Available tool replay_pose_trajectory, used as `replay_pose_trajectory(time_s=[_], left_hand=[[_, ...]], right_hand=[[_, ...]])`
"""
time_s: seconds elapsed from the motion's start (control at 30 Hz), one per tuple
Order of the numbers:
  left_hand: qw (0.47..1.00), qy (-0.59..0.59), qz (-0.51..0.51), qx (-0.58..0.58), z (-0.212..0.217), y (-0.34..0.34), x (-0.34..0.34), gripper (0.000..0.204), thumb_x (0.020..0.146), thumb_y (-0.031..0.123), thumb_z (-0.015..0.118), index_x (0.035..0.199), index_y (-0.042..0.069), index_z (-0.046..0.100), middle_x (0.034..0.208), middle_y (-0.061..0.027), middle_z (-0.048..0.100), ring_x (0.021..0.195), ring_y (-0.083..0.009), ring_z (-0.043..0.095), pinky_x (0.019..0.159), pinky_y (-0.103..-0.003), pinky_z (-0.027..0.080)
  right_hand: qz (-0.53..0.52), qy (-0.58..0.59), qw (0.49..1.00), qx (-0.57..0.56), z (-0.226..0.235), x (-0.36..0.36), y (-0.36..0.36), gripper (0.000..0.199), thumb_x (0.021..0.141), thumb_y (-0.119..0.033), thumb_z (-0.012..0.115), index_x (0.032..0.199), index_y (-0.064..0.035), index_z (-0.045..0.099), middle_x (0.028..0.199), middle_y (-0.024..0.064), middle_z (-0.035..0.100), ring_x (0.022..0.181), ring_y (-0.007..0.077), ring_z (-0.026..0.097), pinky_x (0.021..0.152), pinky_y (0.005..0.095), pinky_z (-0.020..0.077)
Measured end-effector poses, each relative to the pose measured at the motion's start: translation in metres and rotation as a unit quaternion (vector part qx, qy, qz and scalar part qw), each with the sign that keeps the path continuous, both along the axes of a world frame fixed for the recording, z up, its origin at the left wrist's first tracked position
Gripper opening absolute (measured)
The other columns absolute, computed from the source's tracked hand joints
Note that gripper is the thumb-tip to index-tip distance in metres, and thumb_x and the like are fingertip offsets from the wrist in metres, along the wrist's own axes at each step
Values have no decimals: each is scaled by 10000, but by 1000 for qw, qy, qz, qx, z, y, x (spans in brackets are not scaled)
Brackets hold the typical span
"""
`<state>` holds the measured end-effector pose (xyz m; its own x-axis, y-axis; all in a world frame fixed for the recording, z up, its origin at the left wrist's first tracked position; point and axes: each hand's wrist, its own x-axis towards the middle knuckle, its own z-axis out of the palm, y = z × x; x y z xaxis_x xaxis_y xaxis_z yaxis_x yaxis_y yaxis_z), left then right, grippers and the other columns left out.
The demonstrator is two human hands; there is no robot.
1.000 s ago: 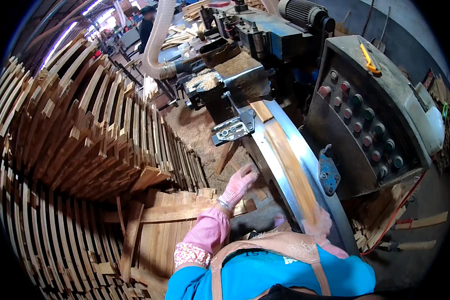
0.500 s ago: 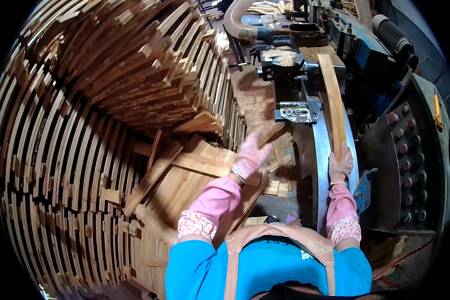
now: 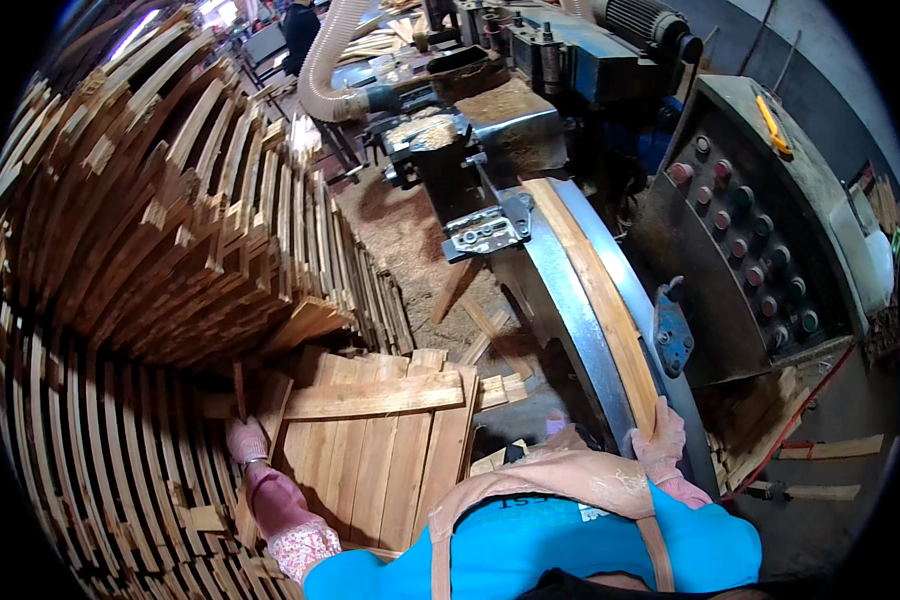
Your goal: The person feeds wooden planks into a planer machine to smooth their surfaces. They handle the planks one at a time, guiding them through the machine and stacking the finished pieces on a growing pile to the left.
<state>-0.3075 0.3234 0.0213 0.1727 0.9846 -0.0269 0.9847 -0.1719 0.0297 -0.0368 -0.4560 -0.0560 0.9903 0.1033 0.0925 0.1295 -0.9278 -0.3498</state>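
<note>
A long, narrow wooden board (image 3: 598, 290) lies along the metal bed (image 3: 570, 325) of a woodworking machine, its far end at the machine's housing. My right hand (image 3: 658, 446), in a pale pink glove, is closed around the board's near end. Far to the left, my gloved left hand (image 3: 247, 440) reaches down beside the stacked wood, its fingers curled; what lies in them is hidden. A thin wooden strip (image 3: 239, 390) stands just above it. Close by, a crosswise board (image 3: 375, 396) rests on a layer of flat boards (image 3: 370, 465).
Tall stacks of wooden slats (image 3: 150, 240) fill the left side. A control panel (image 3: 745, 235) with red and green buttons stands at the right, with a blue bracket (image 3: 674, 335) beside the bed. A ribbed hose (image 3: 322, 75) reaches the machine. Sawdust and offcuts (image 3: 485, 330) litter the floor.
My view has turned to the right. My left hand has moved left and down to the stacked wood. The board has slid farther into the machine relative to the bed, my right hand still on its near end.
</note>
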Motion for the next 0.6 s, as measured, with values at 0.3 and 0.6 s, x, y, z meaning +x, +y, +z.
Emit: replay_pose_trajectory(time_s=[0.3, 0.6], left_hand=[[971, -147, -153, 108, 11, -64, 2, 652, 867, 26, 611, 1514, 104, 586, 1273, -202, 715, 1106, -348, 718, 954, -415, 581], [890, 20, -415, 188, 118, -107, 54, 872, 708, 93, 761, 1538, 194, 511, 1372, -184, 589, 1190, -438, 592, 1027, -535, 493]], right_hand=[[32, -216, 973, 70, -53, 226, 178, 712, 850, -291, 767, 1499, -85, 560, 1168, 223, 673, 1110, 452, 628, 960, 571, 509], [69, -100, 992, 41, -50, 288, 225, 888, 866, -403, 803, 1633, -179, 415, 1396, 175, 619, 1270, 399, 592, 1067, 509, 501]])
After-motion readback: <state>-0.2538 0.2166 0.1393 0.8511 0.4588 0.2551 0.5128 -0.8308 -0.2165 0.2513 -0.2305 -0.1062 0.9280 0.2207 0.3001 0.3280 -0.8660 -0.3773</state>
